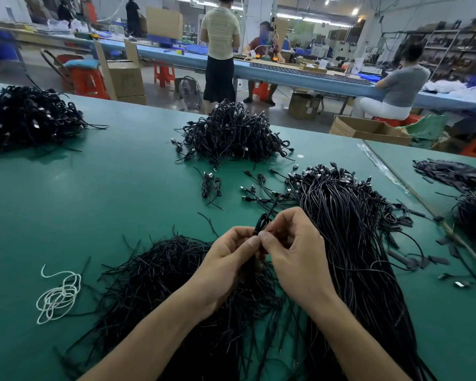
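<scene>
Green table top (94,188) seen from above, spread with black wire. Beyond its far edge, at the upper right of the frame, stands an open cardboard box (368,130); its contents cannot be made out. At lower centre the left hand (226,259) and the right hand (294,251) meet, thumbs tip to tip, fingers (283,218) curled inward. Both pinch a small looped black cable (261,222), held just above the table between them. Beneath the wrists lies a heap of short black ties (162,276). A bundle of long cables (341,229) runs down the right. A mound of coiled cables (231,133) sits at upper centre and another mound (25,116) at upper left. A white cord (58,295) lies loosely coiled at lower left.
</scene>
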`<move>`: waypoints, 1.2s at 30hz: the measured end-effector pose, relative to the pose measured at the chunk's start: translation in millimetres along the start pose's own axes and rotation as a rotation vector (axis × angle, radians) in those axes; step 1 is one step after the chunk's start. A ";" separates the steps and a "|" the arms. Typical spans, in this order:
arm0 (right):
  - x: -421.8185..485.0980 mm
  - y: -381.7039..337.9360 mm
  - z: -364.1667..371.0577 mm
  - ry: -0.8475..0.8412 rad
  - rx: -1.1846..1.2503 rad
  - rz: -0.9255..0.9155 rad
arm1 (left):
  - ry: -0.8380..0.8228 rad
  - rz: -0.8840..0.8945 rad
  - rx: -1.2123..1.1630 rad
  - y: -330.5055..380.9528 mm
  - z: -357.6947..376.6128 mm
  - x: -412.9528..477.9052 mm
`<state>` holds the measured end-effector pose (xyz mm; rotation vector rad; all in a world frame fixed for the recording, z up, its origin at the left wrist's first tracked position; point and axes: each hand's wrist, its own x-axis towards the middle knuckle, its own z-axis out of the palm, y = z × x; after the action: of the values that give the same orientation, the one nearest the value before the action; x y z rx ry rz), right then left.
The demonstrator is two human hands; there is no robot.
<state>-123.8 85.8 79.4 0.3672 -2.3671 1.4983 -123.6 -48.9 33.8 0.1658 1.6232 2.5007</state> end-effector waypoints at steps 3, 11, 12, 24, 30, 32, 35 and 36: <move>-0.5 1.4 0.6 0.013 0.006 0.019 | 0.104 0.217 0.671 3.9 -12.3 1.0; 2.0 5.8 12.3 0.099 0.283 0.165 | 0.136 0.382 0.873 7.1 -9.5 1.2; 1.9 6.8 16.0 0.118 0.349 0.210 | 0.142 0.367 0.878 6.6 -7.5 1.6; 3.6 23.6 21.6 -0.050 0.569 0.481 | 0.224 0.217 0.191 16.1 4.7 7.4; -2.2 30.1 16.2 -0.088 0.701 0.497 | 0.124 0.289 0.274 7.6 -2.5 -2.5; -3.9 31.9 13.9 -0.059 0.665 0.462 | 0.156 0.329 0.441 2.9 -3.3 -4.2; -3.9 32.7 6.8 -0.040 0.539 0.330 | 0.274 0.343 0.653 0.6 -8.3 -4.9; -3.1 32.5 4.4 -0.048 0.509 0.286 | 0.262 0.310 0.687 1.8 -8.5 -5.6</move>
<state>-133.8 95.5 49.6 0.1804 -2.1102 2.2520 -119.7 -58.3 31.8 0.1803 2.7006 2.1014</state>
